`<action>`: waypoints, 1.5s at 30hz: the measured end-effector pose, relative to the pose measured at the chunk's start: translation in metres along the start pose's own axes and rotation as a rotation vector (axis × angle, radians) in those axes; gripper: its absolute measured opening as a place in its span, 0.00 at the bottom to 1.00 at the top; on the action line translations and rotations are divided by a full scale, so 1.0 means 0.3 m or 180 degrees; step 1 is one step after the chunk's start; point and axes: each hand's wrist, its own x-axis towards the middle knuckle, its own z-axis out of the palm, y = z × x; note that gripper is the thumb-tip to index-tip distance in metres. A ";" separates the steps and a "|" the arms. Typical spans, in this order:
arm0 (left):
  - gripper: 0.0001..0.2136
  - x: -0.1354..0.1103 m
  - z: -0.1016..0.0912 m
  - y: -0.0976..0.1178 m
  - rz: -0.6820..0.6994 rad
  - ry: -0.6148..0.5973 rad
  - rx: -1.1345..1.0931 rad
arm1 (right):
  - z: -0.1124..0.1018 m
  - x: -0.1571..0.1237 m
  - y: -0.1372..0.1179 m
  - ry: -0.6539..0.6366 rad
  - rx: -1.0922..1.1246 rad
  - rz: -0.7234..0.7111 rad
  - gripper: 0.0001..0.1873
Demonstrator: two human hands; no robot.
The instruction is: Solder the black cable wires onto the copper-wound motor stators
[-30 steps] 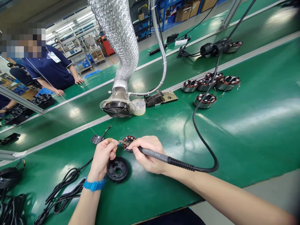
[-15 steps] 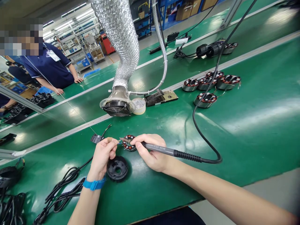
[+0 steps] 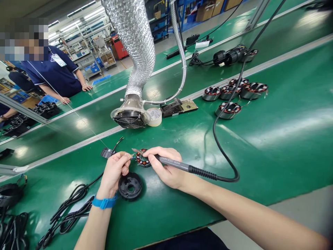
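Note:
My left hand (image 3: pixel 113 172) pinches a thin wire lead (image 3: pixel 133 157) running to a small copper-wound motor stator (image 3: pixel 142 158) on the green bench mat (image 3: pixel 182 139). My right hand (image 3: pixel 163 165) is shut around a black soldering iron (image 3: pixel 177 163). Its bare metal tip (image 3: pixel 135 150) sits just above the stator, and I cannot tell whether it touches the lead. A round black plastic motor housing (image 3: pixel 130 185) lies below both hands. A small black wired part (image 3: pixel 107 152) lies beyond my left fingers.
A fume extractor fan (image 3: pixel 128 118) on a silver flexible duct (image 3: pixel 135 45) stands at the bench's far side, beside a tape roll (image 3: pixel 154 117) and an iron holder (image 3: pixel 179 107). Several stators (image 3: pixel 230 99) sit to the right. Black cables (image 3: pixel 69 211) lie front left. A co-worker (image 3: pixel 52 74) stands beyond.
The iron has swung slightly, with its tip now a little higher above the stator. The view has tilted slightly, and the iron's cord has shifted on the mat.

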 end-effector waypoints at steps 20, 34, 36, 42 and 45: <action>0.13 -0.053 -0.014 -0.007 0.0340 -0.0337 0.0876 | 0.101 -0.016 0.096 -0.1090 -0.0016 -0.0339 0.29; 0.14 -0.054 -0.022 -0.011 -0.0062 -0.0574 0.0346 | 0.078 -0.039 0.077 -0.1201 -0.0013 -0.0273 0.25; 0.14 -0.053 -0.018 -0.011 -0.0078 -0.0481 0.0280 | 0.080 -0.036 0.077 -0.1121 -0.0009 -0.0237 0.24; 0.14 -0.049 -0.014 -0.010 -0.0119 -0.0351 0.0164 | 0.058 -0.013 0.076 -0.0871 0.0385 0.0129 0.19; 0.14 -0.048 -0.014 -0.009 -0.0118 -0.0344 0.0157 | 0.039 -0.002 0.076 -0.1007 0.0669 0.0419 0.19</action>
